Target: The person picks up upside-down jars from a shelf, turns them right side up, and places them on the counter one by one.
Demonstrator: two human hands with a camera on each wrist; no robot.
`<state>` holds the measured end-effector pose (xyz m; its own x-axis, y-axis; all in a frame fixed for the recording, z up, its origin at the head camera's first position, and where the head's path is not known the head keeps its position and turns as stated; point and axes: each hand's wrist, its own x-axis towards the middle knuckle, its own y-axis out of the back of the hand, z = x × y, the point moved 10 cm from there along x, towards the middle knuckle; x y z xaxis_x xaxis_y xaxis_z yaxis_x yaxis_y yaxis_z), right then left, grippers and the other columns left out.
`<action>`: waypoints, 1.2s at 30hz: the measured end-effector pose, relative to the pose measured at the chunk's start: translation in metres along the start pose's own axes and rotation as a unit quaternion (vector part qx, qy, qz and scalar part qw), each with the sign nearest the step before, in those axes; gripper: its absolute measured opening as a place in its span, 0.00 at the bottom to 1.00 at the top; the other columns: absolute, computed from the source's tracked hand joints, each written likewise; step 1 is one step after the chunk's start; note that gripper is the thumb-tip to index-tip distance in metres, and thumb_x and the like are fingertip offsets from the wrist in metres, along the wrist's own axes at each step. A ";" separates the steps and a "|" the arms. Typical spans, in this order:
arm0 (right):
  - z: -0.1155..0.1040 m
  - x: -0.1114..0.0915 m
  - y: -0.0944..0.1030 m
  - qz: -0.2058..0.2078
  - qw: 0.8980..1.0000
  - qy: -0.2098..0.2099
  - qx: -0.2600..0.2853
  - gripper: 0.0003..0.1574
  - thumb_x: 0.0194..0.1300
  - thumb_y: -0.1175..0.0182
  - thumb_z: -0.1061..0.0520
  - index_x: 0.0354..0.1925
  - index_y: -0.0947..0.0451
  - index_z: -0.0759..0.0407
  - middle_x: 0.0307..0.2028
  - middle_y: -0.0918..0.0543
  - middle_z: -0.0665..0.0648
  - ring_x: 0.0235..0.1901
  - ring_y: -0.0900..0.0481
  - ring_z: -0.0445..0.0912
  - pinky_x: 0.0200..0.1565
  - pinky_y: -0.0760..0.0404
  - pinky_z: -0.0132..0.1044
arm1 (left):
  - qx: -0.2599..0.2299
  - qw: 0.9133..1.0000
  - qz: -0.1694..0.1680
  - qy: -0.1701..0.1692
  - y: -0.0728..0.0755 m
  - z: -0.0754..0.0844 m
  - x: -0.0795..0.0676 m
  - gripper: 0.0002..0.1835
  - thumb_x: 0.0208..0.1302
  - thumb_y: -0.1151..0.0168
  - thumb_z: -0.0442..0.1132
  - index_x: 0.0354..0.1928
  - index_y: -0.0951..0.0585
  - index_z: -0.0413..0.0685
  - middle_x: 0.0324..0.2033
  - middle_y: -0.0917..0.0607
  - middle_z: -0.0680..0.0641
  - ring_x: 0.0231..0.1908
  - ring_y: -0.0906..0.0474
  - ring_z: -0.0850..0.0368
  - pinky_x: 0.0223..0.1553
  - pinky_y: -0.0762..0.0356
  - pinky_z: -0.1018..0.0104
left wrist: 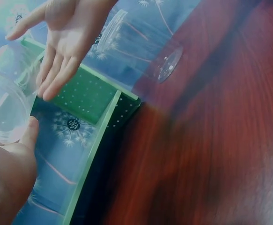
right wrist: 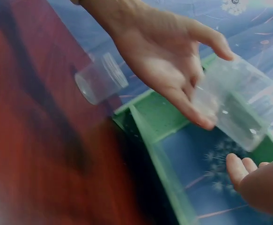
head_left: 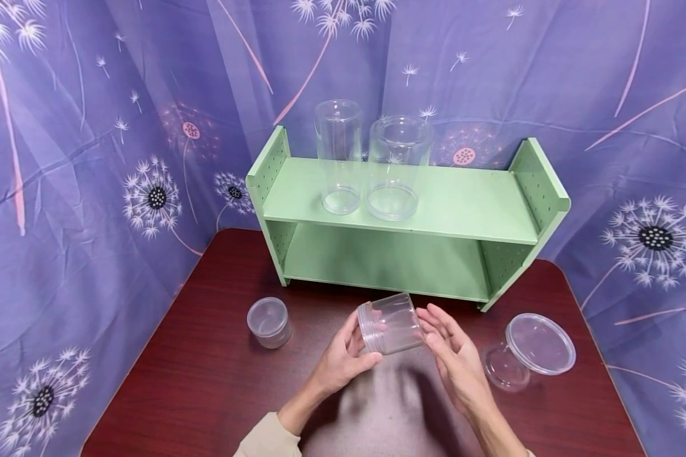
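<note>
My left hand (head_left: 345, 355) grips a clear jar (head_left: 397, 322) by its ribbed end, thumb on the near side and fingers beyond. The jar lies on its side in the air, above the table. In the right wrist view the left hand (right wrist: 159, 56) spans that jar (right wrist: 239, 103) between thumb and fingers. My right hand (head_left: 457, 362) is beside the jar's smooth end, its fingers extended. Seen from the left wrist, the right palm (left wrist: 70, 35) faces the jar with the fingers nearly straight. Whether the right fingertips touch the jar, I cannot tell.
A small lidded jar (head_left: 270, 324) stands to the left on the dark red table (head_left: 188, 381). Another lidded clear jar (head_left: 509, 368) is at the right. Behind, two tall clear jars (head_left: 340, 155) (head_left: 399, 168) stand on the upper board of a green two-tier shelf (head_left: 469, 197).
</note>
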<state>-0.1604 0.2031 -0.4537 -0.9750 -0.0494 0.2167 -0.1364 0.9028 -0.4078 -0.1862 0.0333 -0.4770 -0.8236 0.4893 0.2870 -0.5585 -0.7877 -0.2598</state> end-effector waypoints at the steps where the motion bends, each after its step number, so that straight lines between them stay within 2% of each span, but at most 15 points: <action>1: -0.005 0.002 0.002 0.001 1.000 0.006 -0.012 0.31 0.74 0.53 0.75 0.72 0.37 0.67 0.64 0.22 0.59 0.62 0.22 0.47 0.65 0.25 0.37 | 0.004 1.000 0.000 0.000 0.001 0.002 0.000 0.50 0.62 0.34 0.27 0.78 0.55 0.27 0.72 0.41 0.23 0.65 0.28 0.58 0.67 0.29 0.63; 7: -0.047 0.012 0.019 0.017 0.992 0.053 -0.111 0.32 0.73 0.51 0.77 0.73 0.37 0.72 0.63 0.21 0.57 0.62 0.22 0.49 0.63 0.23 0.37 | 0.027 1.000 -0.004 -0.002 0.012 0.008 -0.004 0.50 0.64 0.33 0.27 0.78 0.56 0.26 0.72 0.42 0.21 0.65 0.28 0.57 0.68 0.30 0.64; 13: -0.101 0.019 0.037 0.053 0.971 0.102 -0.211 0.32 0.72 0.47 0.76 0.72 0.33 0.70 0.62 0.19 0.55 0.59 0.19 0.43 0.60 0.22 0.30 | 0.076 0.997 -0.006 0.011 0.026 0.015 -0.010 0.51 0.63 0.33 0.25 0.80 0.55 0.31 0.72 0.39 0.24 0.68 0.30 0.52 0.69 0.30 0.62; 20: -0.153 0.035 0.056 0.093 0.961 0.158 -0.208 0.30 0.71 0.46 0.77 0.69 0.31 0.72 0.61 0.18 0.60 0.59 0.19 0.44 0.60 0.22 0.29 | 0.130 0.991 0.010 0.023 0.041 0.027 -0.012 0.53 0.61 0.31 0.25 0.81 0.54 0.33 0.71 0.35 0.29 0.66 0.29 0.58 0.69 0.30 0.62; 23: -0.171 0.041 0.063 0.112 0.950 0.187 -0.222 0.29 0.69 0.44 0.77 0.67 0.28 0.73 0.58 0.17 0.60 0.55 0.18 0.44 0.57 0.22 0.27 | 0.148 0.989 0.020 0.023 0.048 0.034 -0.013 0.52 0.61 0.31 0.26 0.81 0.52 0.34 0.71 0.34 0.30 0.67 0.29 0.56 0.68 0.30 0.62; 24: -0.177 0.043 0.066 0.119 0.944 0.198 -0.236 0.29 0.68 0.43 0.77 0.66 0.27 0.73 0.58 0.16 0.60 0.54 0.17 0.44 0.56 0.21 0.26 | 0.153 0.988 0.024 0.023 0.051 0.037 -0.013 0.52 0.61 0.31 0.26 0.81 0.52 0.34 0.71 0.34 0.31 0.67 0.29 0.53 0.68 0.30 0.62; 26: -0.189 0.046 0.070 0.139 0.923 0.216 -0.286 0.29 0.67 0.42 0.76 0.66 0.26 0.72 0.58 0.16 0.58 0.52 0.17 0.43 0.54 0.21 0.24 | 0.161 0.986 0.029 0.020 0.056 0.042 -0.014 0.52 0.61 0.31 0.26 0.81 0.52 0.34 0.71 0.34 0.30 0.67 0.29 0.47 0.68 0.29 0.63; 28: -0.200 0.050 0.075 0.166 0.896 0.230 -0.341 0.29 0.66 0.41 0.75 0.65 0.25 0.70 0.57 0.17 0.58 0.51 0.17 0.42 0.54 0.21 0.24 | 0.168 0.985 0.034 0.022 0.062 0.046 -0.015 0.51 0.62 0.31 0.27 0.81 0.52 0.33 0.70 0.33 0.30 0.67 0.30 0.40 0.67 0.29 0.64; 30: -0.212 0.055 0.079 0.195 0.865 0.242 -0.393 0.29 0.66 0.40 0.73 0.65 0.23 0.67 0.57 0.17 0.55 0.51 0.18 0.40 0.54 0.22 0.24 | 0.173 0.984 0.041 0.030 0.067 0.048 -0.017 0.51 0.61 0.31 0.27 0.81 0.52 0.34 0.69 0.32 0.29 0.66 0.31 0.35 0.66 0.28 0.66; 31: -0.217 0.058 0.082 0.205 0.854 0.250 -0.409 0.28 0.66 0.39 0.72 0.64 0.23 0.67 0.56 0.18 0.55 0.51 0.18 0.40 0.54 0.22 0.24 | 0.176 0.983 0.043 0.035 0.069 0.049 -0.017 0.52 0.61 0.31 0.27 0.81 0.52 0.34 0.69 0.32 0.29 0.66 0.31 0.34 0.66 0.28 0.67; 34: -0.228 0.069 0.088 0.217 0.831 0.272 -0.434 0.26 0.66 0.39 0.69 0.62 0.20 0.65 0.56 0.18 0.51 0.51 0.19 0.38 0.56 0.22 0.25 | 0.184 0.981 0.048 0.049 0.075 0.050 -0.020 0.52 0.62 0.30 0.28 0.81 0.52 0.34 0.68 0.31 0.29 0.66 0.30 0.34 0.66 0.28 0.67; 36: -0.232 0.077 0.092 0.214 0.821 0.283 -0.447 0.24 0.68 0.41 0.68 0.61 0.19 0.66 0.56 0.19 0.52 0.52 0.19 0.37 0.57 0.23 0.25 | 0.194 0.978 0.049 0.058 0.077 0.052 -0.021 0.52 0.62 0.30 0.29 0.81 0.52 0.34 0.68 0.32 0.30 0.66 0.30 0.35 0.66 0.28 0.66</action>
<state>-0.2073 0.3814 -0.2692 -0.6278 0.3320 0.7040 0.6272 0.7514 0.2050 -0.2068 -0.0572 -0.4550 -0.8894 0.4257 0.1666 -0.4151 -0.9047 0.0954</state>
